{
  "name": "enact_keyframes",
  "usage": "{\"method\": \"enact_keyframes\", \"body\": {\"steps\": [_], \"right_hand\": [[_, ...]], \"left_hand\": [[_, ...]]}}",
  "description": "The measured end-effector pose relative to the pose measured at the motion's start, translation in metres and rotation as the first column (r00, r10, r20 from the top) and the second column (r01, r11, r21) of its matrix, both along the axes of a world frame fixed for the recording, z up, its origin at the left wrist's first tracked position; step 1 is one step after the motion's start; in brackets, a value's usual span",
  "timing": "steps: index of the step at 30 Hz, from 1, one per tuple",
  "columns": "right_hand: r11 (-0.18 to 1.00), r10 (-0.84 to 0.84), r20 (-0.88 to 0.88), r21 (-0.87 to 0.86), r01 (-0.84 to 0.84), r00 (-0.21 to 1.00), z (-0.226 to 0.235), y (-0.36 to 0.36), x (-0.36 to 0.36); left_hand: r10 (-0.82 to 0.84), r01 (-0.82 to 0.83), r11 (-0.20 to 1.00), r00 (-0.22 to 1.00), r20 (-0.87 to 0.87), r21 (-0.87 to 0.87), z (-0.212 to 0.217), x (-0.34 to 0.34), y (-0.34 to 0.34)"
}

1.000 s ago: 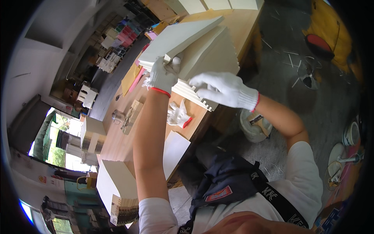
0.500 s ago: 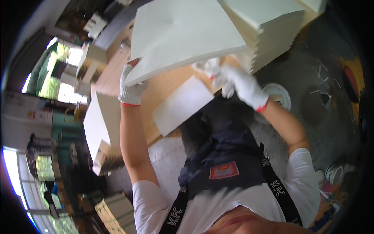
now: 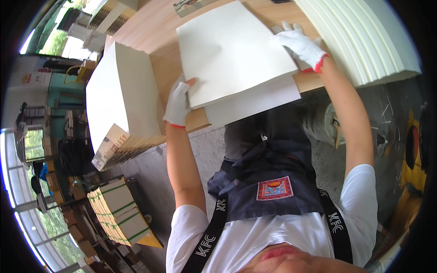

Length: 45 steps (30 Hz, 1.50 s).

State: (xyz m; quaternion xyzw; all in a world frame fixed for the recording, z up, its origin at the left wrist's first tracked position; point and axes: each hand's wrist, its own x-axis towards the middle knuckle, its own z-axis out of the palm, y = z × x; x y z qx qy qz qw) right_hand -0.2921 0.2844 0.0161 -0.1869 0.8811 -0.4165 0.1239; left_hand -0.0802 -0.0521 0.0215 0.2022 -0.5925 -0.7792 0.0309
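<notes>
A thin stack of white paper sheets [image 3: 236,54] lies before me, nearly flat over another white sheet [image 3: 259,103] that sticks out at the table's front edge. My left hand [image 3: 177,102], in a white knit glove with a bare thumb tip, grips the stack's near left edge, thumb on top. On the opposite side my right hand [image 3: 300,44], also gloved, rests at the right edge with its fingers stretched out. Part of its thumb side is hidden by the hand itself.
A tall pile of white sheets [image 3: 139,86] stands left of the wooden table's work area [image 3: 159,52]. At the right is a large pile with wavy layers [image 3: 359,41]. Green-strapped bundles [image 3: 120,211] sit lower left. A round bucket [image 3: 331,125] stands on the floor.
The paper stack has come down from a raised, tilted position onto the table. My right hand has moved from below its near edge to its right edge and spread its fingers.
</notes>
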Motion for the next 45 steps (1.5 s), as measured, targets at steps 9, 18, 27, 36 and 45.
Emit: {"method": "enact_keyframes", "body": {"steps": [9, 18, 27, 36, 45], "right_hand": [[0.915, 0.011, -0.222, 0.395, 0.08, 0.975, -0.009, -0.013, 0.006], [0.858, 0.16, -0.464, 0.502, 0.11, 0.871, 0.015, 0.011, 0.055], [0.902, 0.2, -0.577, 0.424, 0.081, 0.792, -0.022, 0.042, 0.123], [0.936, 0.164, -0.617, 0.344, 0.075, 0.77, -0.035, 0.038, 0.124], [0.936, 0.15, -0.579, 0.345, 0.074, 0.802, -0.032, 0.039, 0.125]], "left_hand": [[-0.048, 0.126, 0.887, 0.982, 0.184, -0.443, 0.001, -0.009, 0.0], [0.083, -0.055, 0.232, 0.996, -0.037, -0.971, -0.017, 0.04, 0.016], [-0.127, -0.056, 0.046, 0.99, -0.061, -0.997, -0.024, 0.073, 0.042], [-0.095, -0.006, 0.069, 0.995, -0.012, -0.998, -0.018, 0.075, 0.045], [-0.127, -0.019, 0.053, 0.992, -0.026, -0.998, -0.024, 0.073, 0.041]]}}
